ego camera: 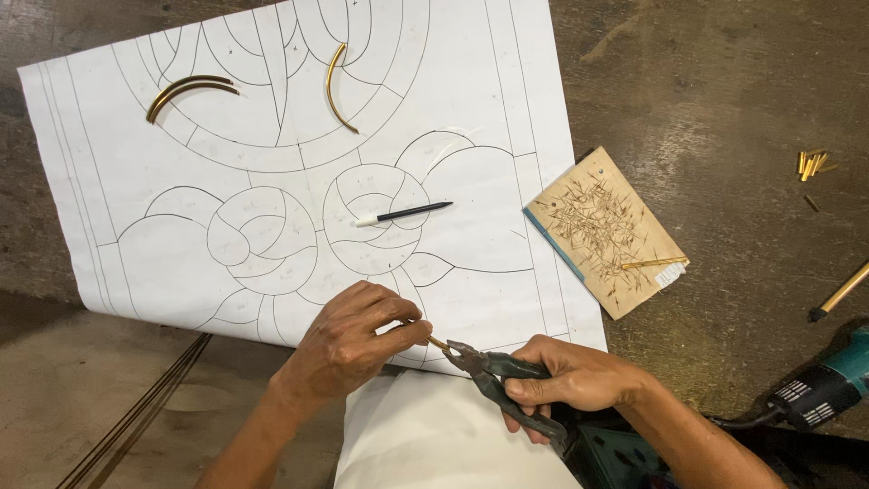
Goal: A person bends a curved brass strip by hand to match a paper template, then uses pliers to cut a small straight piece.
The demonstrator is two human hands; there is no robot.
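A large white paper pattern (471, 109) of curved black outlines covers the rough brown tabletop (724, 81). At its near edge the right hand (570, 376) grips dark metal pliers (493, 380), long axis slanting up-left, nose clamped on a thin brass strip (438, 343) pinched by the left hand (348, 340).

A large white paper sheet printed with a black curving line pattern (471, 109) lay spread over the dark, worn counter (724, 81). On the sheet rested a pair of curved brass strips (188, 91) near the top left, a single curved brass strip (335, 86) near the top middle, and a black marker pen with a white cap (403, 215) near the centre. Just beside the sheet's right edge sat a scratched rectangular wooden block (606, 231) with a thin brass rod (654, 263) on it. Farther right lay small brass offcuts (810, 164), and a teal power tool (828, 385) sat at the lower right.
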